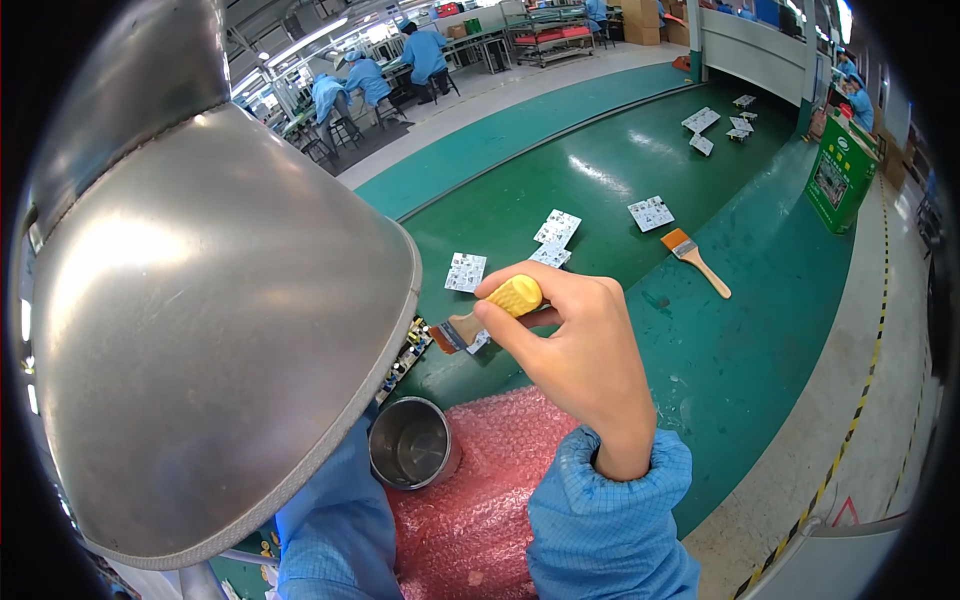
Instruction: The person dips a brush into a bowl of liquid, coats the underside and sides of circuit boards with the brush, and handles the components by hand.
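My right hand is closed around a small tool with a yellow ribbed handle, raised above the green belt. Just under that hand lies a wooden-handled brush, its bristles pointing left near a small white circuit board. My left sleeve in blue runs up under a large shiny metal hood, and my left hand is hidden behind that hood. A steel cup stands on pink bubble wrap between my two sleeves.
Several white circuit boards lie scattered along the green conveyor belt. A second brush rests at the belt's right edge. A green box stands far right. People in blue coats sit at benches at the back.
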The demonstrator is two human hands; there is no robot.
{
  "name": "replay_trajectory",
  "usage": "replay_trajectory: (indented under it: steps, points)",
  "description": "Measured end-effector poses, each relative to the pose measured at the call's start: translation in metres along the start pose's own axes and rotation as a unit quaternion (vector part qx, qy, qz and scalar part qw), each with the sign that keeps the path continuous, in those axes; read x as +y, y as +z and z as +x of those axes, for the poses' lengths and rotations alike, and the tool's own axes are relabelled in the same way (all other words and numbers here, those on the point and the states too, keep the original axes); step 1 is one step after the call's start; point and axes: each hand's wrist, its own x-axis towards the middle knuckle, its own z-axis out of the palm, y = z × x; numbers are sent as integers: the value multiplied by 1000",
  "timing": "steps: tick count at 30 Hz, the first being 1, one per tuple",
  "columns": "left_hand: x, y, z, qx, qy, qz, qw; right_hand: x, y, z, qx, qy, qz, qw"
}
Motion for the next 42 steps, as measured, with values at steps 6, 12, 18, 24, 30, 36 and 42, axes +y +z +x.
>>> replay_trajectory:
  steps: [6,12,18,24,30,36,42]
  points:
    - [-2,-2,6,-1,-2,10,1000,5,1,1,65,-22,31,997]
    - [-3,-1,7,-2,-3,13,1000,13,-6,3,160,-10,78,984]
    - [-4,-2,6,0,-4,14,1000,12,-6,3,140,6,77,987]
    - [-3,-1,4,-1,-4,17,1000,14,-6,3,135,15,81,988]
    - [-5,0,3,-1,-5,17,1000,15,-6,2,126,14,77,989]
    - [-7,1,2,1,-4,19,1000,20,-4,4,118,31,62,991]
    - [0,-2,-3,9,10,19,1000,17,-8,4,107,18,30,994]
